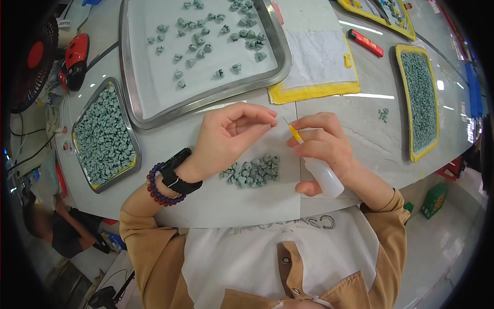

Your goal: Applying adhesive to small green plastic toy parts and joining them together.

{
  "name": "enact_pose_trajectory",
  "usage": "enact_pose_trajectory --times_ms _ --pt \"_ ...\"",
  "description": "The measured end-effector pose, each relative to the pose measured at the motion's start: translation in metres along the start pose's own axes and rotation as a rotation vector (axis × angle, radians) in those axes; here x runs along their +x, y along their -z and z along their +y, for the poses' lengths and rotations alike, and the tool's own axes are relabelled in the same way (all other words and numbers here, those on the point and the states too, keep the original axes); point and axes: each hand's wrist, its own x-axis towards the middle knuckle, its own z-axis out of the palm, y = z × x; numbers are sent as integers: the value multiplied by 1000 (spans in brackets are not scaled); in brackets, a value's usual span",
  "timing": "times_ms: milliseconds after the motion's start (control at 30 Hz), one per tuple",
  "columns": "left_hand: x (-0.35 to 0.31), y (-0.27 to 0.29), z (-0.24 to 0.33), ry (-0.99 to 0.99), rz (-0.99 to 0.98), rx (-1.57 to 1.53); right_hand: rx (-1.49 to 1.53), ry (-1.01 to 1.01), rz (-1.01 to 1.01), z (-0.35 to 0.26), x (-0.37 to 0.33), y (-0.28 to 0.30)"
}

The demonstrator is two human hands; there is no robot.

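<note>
My right hand grips a translucent white squeeze bottle with a yellow needle tip. Its thin needle slants up and left, toward the fingertips of my left hand. The left hand is closed in a pinch, thumb against fingers; anything between them is too small or hidden to make out. Below the two hands, a loose pile of small grey-green pieces lies on a white sheet.
A large metal tray holds spaced-out grey-green pieces. Fuller trays stand left and right, the right one yellow-rimmed. A red box cutter, a yellow-edged board and a tiny green cluster lie nearby. Another person sits left.
</note>
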Motion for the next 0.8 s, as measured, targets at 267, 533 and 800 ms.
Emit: enact_pose_trajectory --times_ms 267,533,800 --pt "0 -1 -2 -27 38 54 16 64 81 1 7 -5" --pt "1 0 0 -54 18 62 41 64 87 1 6 -7" --pt "0 -2 3 70 19 71 -3 46 48 1 8 -8"
